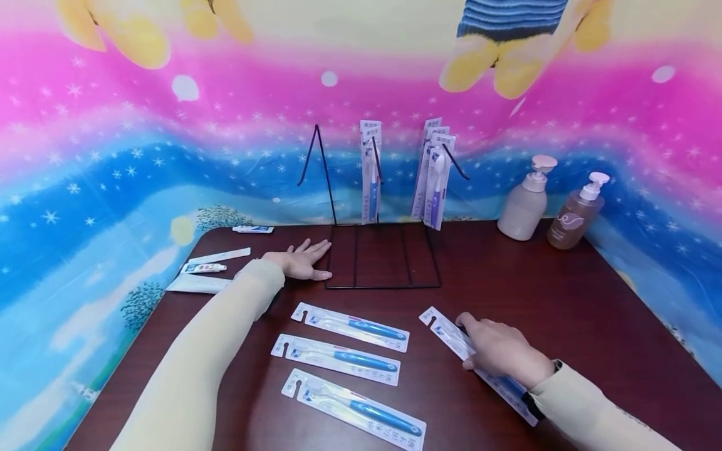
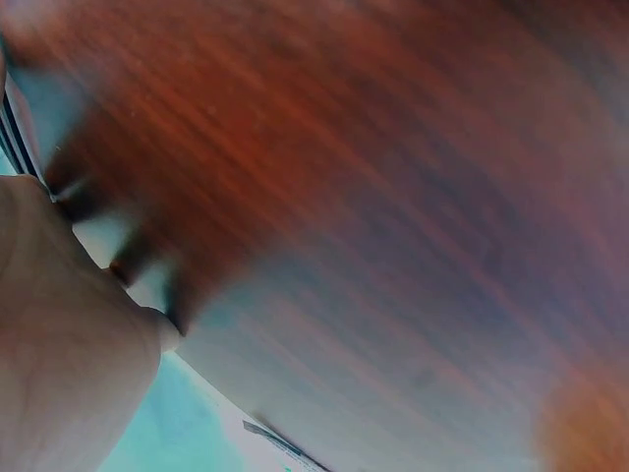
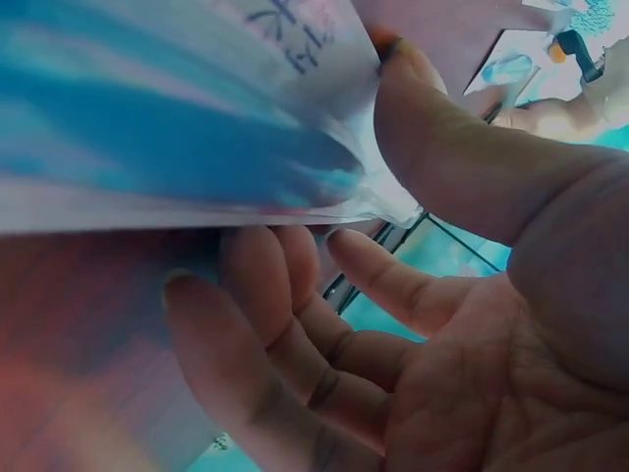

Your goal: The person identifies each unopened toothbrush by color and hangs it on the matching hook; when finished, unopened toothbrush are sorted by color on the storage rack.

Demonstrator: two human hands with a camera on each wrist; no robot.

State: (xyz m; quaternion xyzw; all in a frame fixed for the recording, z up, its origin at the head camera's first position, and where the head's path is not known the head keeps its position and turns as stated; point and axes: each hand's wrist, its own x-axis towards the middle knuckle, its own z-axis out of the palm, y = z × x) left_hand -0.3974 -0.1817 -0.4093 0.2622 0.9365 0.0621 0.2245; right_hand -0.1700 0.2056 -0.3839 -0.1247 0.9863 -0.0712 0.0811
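My right hand [image 1: 502,344] grips a toothbrush in a blister pack [image 1: 445,332] at the right front of the table, its hook-hole end pointing away to the left. In the right wrist view, the thumb lies along one edge of the toothbrush pack [image 3: 197,128] and the curled fingers sit at the opposite edge. With fingers spread, my left hand [image 1: 301,260] rests at the left side of a black wire display rack [image 1: 383,287]. Packed toothbrushes hang from two of the rack's hooks, blue ones [image 1: 371,194] in the middle and purple ones [image 1: 437,194] on the right; the left hook is bare.
Three blue toothbrush packs [image 1: 366,361] lie in a column before the rack. Toothpaste tubes [image 1: 204,268] and a slim white pack [image 1: 220,255] lie at the left edge. Two pump bottles [image 1: 523,210] stand at the back right, against a printed cloth backdrop [image 1: 254,94].
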